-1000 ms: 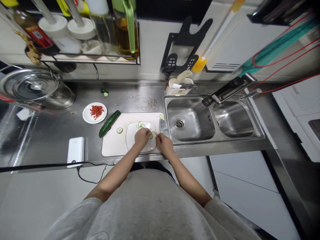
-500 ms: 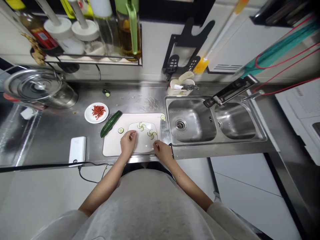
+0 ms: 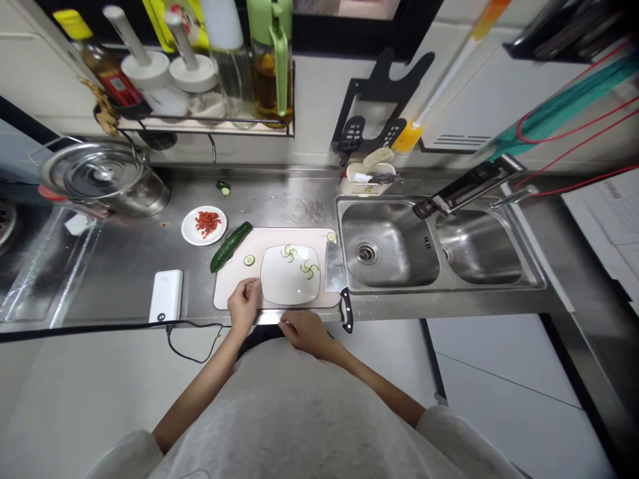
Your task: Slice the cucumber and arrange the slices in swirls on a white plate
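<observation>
A white square plate (image 3: 287, 286) lies on the pale cutting board (image 3: 234, 283), with two pinwheels of thin cucumber slices (image 3: 309, 269) near its upper right. My left hand (image 3: 243, 306) is closed at the plate's lower left, its fingertips pinched on something I cannot make out. Below the plate, at the counter's front edge, my right hand (image 3: 305, 330) has curled fingers; whatever it holds is hidden. One cucumber round (image 3: 249, 260) is left of the plate, and a whole cucumber (image 3: 230, 247) rests across the board's left edge. A cleaver (image 3: 335, 266) lies at the right.
A small white plate of red berries (image 3: 190, 229) stands behind the cucumber. Left of the board lies a white power bank (image 3: 167, 293) with a cable. A steel pot (image 3: 142, 193) is back left, a double sink (image 3: 389, 266) right, and a bottle rack (image 3: 239, 125) above.
My right hand has moved off the plate's right side, down and left to the counter edge. My left hand has drawn back off the plate. The view has shifted slightly.
</observation>
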`<state>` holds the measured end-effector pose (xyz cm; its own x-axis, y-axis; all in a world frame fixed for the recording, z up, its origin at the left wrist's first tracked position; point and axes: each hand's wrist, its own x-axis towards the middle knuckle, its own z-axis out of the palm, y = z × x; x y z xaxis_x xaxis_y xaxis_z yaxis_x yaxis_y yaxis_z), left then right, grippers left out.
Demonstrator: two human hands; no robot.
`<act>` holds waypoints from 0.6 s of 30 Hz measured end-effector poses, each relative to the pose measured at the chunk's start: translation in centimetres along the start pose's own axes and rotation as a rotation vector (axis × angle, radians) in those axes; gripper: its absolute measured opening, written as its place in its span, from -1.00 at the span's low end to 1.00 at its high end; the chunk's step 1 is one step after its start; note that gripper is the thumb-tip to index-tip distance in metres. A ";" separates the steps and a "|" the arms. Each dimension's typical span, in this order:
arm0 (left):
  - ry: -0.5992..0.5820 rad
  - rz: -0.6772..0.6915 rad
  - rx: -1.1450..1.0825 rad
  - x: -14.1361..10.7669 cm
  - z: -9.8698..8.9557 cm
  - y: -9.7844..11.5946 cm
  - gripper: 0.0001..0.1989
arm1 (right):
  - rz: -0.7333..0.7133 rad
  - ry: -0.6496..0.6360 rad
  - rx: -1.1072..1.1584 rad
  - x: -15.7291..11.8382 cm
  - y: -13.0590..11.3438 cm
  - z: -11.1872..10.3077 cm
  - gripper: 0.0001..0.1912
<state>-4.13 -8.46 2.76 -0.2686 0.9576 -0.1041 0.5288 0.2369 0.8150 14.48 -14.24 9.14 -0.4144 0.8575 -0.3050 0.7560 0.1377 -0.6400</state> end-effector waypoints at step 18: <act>0.111 0.023 0.279 6.1 0.5 -0.3 -0.67 | 0.045 -0.032 -0.032 0.0 -0.8 0.8 -0.75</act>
<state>-5.55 -2.62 1.57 -0.3319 0.9432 -0.0122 0.7322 0.2657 0.6271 13.46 -14.73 9.14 -0.3950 0.8471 -0.3555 0.7896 0.1153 -0.6027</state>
